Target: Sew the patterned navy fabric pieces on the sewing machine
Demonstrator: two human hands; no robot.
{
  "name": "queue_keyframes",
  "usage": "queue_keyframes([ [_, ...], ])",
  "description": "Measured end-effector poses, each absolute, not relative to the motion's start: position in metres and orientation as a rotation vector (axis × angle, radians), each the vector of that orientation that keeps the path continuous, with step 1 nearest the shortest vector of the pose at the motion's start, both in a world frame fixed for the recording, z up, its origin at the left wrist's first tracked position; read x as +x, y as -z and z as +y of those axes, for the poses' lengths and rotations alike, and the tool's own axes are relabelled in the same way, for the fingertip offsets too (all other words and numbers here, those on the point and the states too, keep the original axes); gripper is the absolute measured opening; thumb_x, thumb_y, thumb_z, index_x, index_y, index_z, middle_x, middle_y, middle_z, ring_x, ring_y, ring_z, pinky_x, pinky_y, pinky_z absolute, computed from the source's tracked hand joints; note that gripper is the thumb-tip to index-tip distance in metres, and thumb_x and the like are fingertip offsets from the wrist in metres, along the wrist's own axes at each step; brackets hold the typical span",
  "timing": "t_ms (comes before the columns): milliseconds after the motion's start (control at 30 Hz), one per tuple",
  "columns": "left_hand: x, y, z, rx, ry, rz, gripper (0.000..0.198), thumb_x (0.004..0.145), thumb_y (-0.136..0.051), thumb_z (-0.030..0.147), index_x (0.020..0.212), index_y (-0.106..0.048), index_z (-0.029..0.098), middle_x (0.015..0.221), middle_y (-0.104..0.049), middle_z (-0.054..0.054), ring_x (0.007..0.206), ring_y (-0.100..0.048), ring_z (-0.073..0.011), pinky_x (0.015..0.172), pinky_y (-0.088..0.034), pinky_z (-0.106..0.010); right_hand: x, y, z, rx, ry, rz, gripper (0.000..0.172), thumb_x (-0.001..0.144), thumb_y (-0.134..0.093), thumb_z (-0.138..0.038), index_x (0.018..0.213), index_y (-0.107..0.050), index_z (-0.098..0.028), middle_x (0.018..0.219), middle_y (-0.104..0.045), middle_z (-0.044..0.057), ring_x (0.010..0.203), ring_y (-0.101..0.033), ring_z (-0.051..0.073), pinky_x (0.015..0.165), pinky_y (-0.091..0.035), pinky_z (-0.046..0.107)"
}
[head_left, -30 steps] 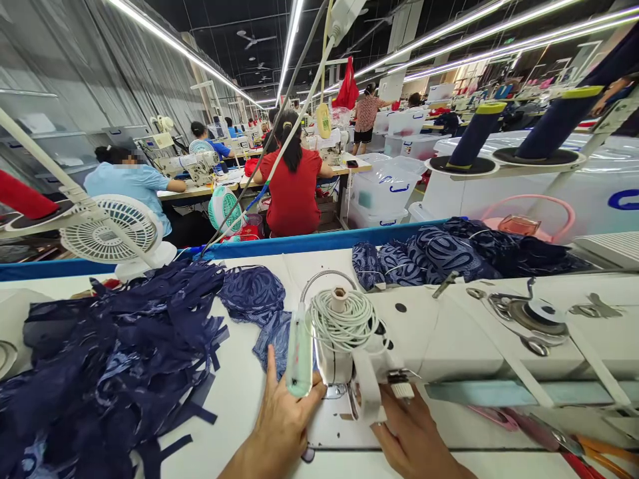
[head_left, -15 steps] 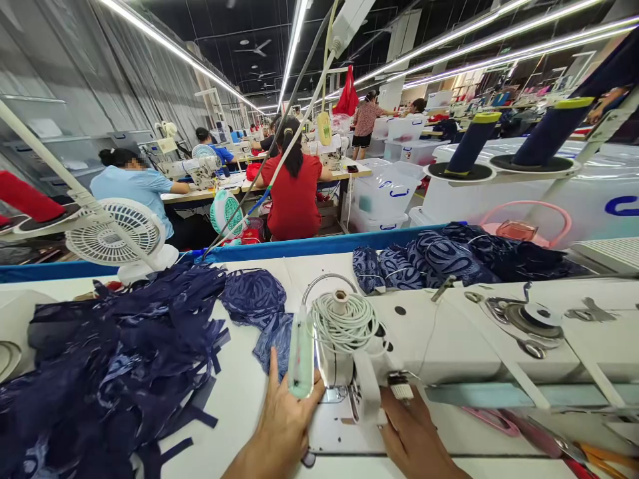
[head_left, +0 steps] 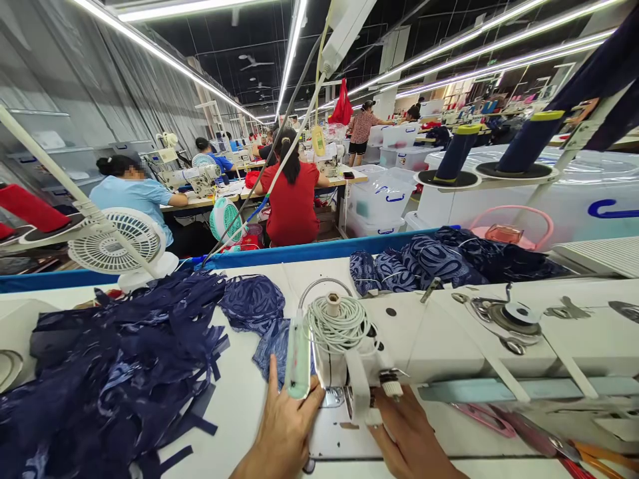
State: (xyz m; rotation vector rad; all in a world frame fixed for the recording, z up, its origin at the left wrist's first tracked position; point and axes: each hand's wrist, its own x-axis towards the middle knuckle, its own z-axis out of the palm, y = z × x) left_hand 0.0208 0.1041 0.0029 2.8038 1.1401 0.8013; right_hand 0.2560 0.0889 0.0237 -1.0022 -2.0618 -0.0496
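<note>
My left hand (head_left: 284, 429) lies flat on the white table with fingers stretched toward the needle area of a white sewing machine (head_left: 449, 339). My right hand (head_left: 407, 439) rests on the machine bed just right of the presser foot; its fingertips are hidden under the machine head. A dark blue lace piece (head_left: 272, 342) lies just ahead of my left fingers. A coil of white cord (head_left: 337, 322) sits on top of the machine head. Nothing shows in either hand.
A big heap of navy lace pieces (head_left: 110, 372) covers the table's left. More folded navy pieces (head_left: 449, 256) lie behind the machine. A white fan (head_left: 114, 243) stands at the left, thread cones (head_left: 456, 153) at the right, scissors (head_left: 574, 449) at bottom right. Other people sew ahead.
The view has shifted slightly up and left. Both hands stay at the needle area, with hardly any movement.
</note>
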Motion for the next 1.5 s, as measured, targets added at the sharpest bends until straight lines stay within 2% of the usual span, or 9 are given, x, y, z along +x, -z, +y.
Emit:
queue_keyframes([
  [367, 0.020, -0.003, 0.106, 2.790, -0.754, 1.145, 0.080, 0.066, -0.049, 0.001, 0.143, -0.040, 0.018, 0.126, -0.059, -0.016, 0.110, -0.060, -0.0331, 0.096, -0.045, -0.072, 0.257, -0.022, 0.091, -0.978, 0.038, -2.076, 0.020, 0.098, -0.036, -0.011, 0.088, -0.050, -0.022, 0.079, -0.060, 0.003, 0.074, -0.061, 0.021, 0.066, -0.043, 0.032],
  [700, 0.023, -0.003, 0.104, 2.748, -0.776, 1.188, 0.072, 0.068, -0.048, -0.004, 0.136, -0.049, 0.020, 0.121, -0.062, -0.014, 0.118, -0.056, -0.0332, 0.098, -0.046, -0.068, 0.254, -0.018, 0.090, -1.038, -0.029, -2.012, 0.022, 0.096, -0.031, -0.008, 0.087, -0.045, -0.023, 0.074, -0.057, 0.000, 0.065, -0.054, 0.020, 0.062, -0.039, 0.030],
  [867, 0.024, -0.007, 0.100, 2.744, -0.856, 1.215, 0.057, 0.079, -0.041, -0.002, 0.130, -0.054, 0.020, 0.115, -0.064, -0.012, 0.107, -0.062, -0.0272, 0.095, -0.051, -0.058, 0.251, -0.033, 0.091, -0.999, 0.092, -2.019, 0.022, 0.096, -0.031, -0.008, 0.093, -0.047, -0.022, 0.076, -0.058, 0.001, 0.064, -0.055, 0.019, 0.063, -0.042, 0.032],
  [1033, 0.024, -0.008, 0.103, 2.778, -0.924, 1.399, 0.035, 0.093, -0.042, 0.009, 0.123, -0.058, 0.020, 0.111, -0.064, -0.011, 0.099, -0.064, -0.0246, 0.091, -0.054, -0.048, 0.250, -0.032, 0.093, -1.022, 0.110, -2.037, 0.022, 0.095, -0.032, -0.007, 0.086, -0.045, -0.023, 0.072, -0.056, 0.001, 0.065, -0.057, 0.019, 0.060, -0.043, 0.032],
  [1167, 0.025, -0.001, 0.108, 2.842, -0.998, 1.496, 0.030, 0.091, -0.040, 0.003, 0.105, -0.061, 0.018, 0.092, -0.065, -0.008, 0.091, -0.064, -0.0251, 0.092, -0.051, -0.051, 0.251, -0.019, 0.094, -1.035, 0.129, -2.033, 0.025, 0.095, -0.031, -0.007, 0.084, -0.048, -0.022, 0.072, -0.058, 0.002, 0.062, -0.058, 0.020, 0.058, -0.044, 0.034],
  [1267, 0.023, 0.002, 0.107, 2.865, -1.053, 1.533, 0.034, 0.084, -0.035, -0.005, 0.098, -0.059, 0.015, 0.084, -0.062, -0.009, 0.084, -0.062, -0.0259, 0.086, -0.052, -0.052, 0.251, -0.010, 0.096, -1.019, 0.153, -2.043, 0.023, 0.096, -0.035, -0.009, 0.086, -0.051, -0.021, 0.077, -0.061, 0.005, 0.066, -0.060, 0.022, 0.064, -0.048, 0.037],
  [1367, 0.017, -0.005, 0.100, 2.854, -1.096, 1.524, 0.029, 0.084, -0.034, -0.002, 0.094, -0.055, 0.015, 0.081, -0.059, -0.007, 0.076, -0.060, -0.0241, 0.086, -0.052, -0.053, 0.251, -0.007, 0.097, -0.959, 0.188, -2.069, 0.021, 0.098, -0.040, -0.010, 0.087, -0.054, -0.021, 0.082, -0.063, 0.006, 0.074, -0.063, 0.023, 0.070, -0.050, 0.040],
  [1500, 0.004, -0.024, 0.087, 2.715, -1.134, 1.485, 0.020, 0.092, -0.037, 0.005, 0.095, -0.050, 0.019, 0.080, -0.059, -0.002, 0.074, -0.061, -0.0181, 0.091, -0.053, -0.043, 0.250, -0.013, 0.094, -0.829, 0.267, -2.135, 0.027, 0.100, -0.038, -0.007, 0.096, -0.061, -0.021, 0.079, -0.065, 0.005, 0.072, -0.064, 0.023, 0.073, -0.051, 0.040],
])
